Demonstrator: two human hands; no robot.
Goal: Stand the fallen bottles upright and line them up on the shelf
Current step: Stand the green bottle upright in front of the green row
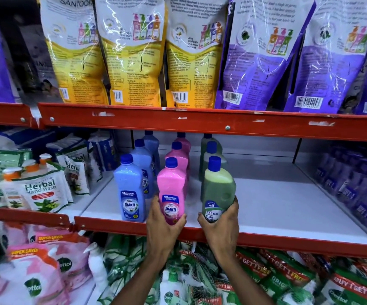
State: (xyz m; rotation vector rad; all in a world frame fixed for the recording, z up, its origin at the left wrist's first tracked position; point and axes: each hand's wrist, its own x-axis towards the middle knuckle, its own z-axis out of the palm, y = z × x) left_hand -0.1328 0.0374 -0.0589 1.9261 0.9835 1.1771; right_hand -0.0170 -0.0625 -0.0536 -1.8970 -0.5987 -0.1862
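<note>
The left hand [164, 225] is clasping the pink bottle [172, 191] low at its label; the right hand [220, 225] is gripping the green bottle [217, 190] likewise, both at the shelf [277, 208] front. Full, likely heavy, slick plastic: the 2 low grips suit.

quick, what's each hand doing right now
Left hand: closed around the base of the pink bottle.
Right hand: closed around the base of the green bottle.
</note>
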